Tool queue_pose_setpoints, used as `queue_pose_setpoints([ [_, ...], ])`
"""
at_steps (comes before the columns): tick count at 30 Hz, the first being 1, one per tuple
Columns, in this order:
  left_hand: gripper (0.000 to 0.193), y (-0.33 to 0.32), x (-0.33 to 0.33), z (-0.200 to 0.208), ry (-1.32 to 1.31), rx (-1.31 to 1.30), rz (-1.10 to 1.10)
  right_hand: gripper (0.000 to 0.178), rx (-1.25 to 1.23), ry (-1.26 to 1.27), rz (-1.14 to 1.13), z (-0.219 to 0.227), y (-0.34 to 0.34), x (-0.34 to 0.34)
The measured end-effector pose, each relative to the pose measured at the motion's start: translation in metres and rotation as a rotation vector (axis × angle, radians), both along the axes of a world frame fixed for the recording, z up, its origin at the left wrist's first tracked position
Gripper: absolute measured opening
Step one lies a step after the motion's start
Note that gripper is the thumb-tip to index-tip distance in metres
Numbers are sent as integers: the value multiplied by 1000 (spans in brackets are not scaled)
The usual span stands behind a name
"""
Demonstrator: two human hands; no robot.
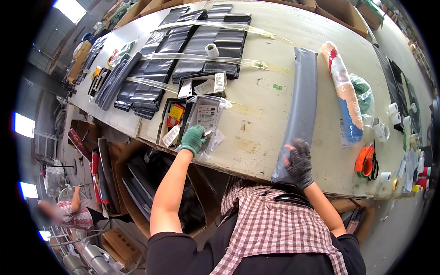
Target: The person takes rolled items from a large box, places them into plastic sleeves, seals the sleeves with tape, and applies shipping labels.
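Observation:
My left hand, in a green glove, reaches into a small grey tray lined with clear plastic at the table's near edge. Its fingers are curled at the printed white labels there, with a label's edge at the fingertips. Under my right hand, in a dark grey glove with bare fingertips, lies a long grey plastic-wrapped package. That hand rests on the package's near end, fingers stretched out and thumb apart. To its right is a long fleecy roll in white, red, peach and blue, wrapped in clear plastic.
Flat black packages lie under tape strips at the far left, a tape roll on them. Small label boxes adjoin the tray. Orange-handled scissors lie at right. An open carton stands below the edge; another person is lower left.

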State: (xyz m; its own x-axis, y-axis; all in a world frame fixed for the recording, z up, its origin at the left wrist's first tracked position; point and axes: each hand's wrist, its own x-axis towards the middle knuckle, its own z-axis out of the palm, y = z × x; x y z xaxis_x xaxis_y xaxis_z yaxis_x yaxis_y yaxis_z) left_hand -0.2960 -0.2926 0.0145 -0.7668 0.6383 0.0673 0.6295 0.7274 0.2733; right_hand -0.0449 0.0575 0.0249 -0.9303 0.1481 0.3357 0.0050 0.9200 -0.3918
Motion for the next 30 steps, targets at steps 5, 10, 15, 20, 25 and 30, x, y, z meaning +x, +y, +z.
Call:
queue_pose_setpoints([
  [5,32,8,-2,28,-191,-112,251,23,-87,-173,158,35,-4,-13],
  [10,18,65,54,71,93,354,129,25,-1590,-473,195,81,-33,-38],
  [15,25,146,155,91,-267,531,-238,34,-1654,-437,-70,54,-53,-54],
  [20,20,122,157,94,-1155,1000,431,28,-1524,-324,-19,91,-25,-46],
  [25,17,141,155,105,-1325,1036,402,27,-1338,-337,37,101,-23,-43],
  [30,14,146,153,100,-1336,1067,367,29,-1284,-312,35,98,-20,-41],
])
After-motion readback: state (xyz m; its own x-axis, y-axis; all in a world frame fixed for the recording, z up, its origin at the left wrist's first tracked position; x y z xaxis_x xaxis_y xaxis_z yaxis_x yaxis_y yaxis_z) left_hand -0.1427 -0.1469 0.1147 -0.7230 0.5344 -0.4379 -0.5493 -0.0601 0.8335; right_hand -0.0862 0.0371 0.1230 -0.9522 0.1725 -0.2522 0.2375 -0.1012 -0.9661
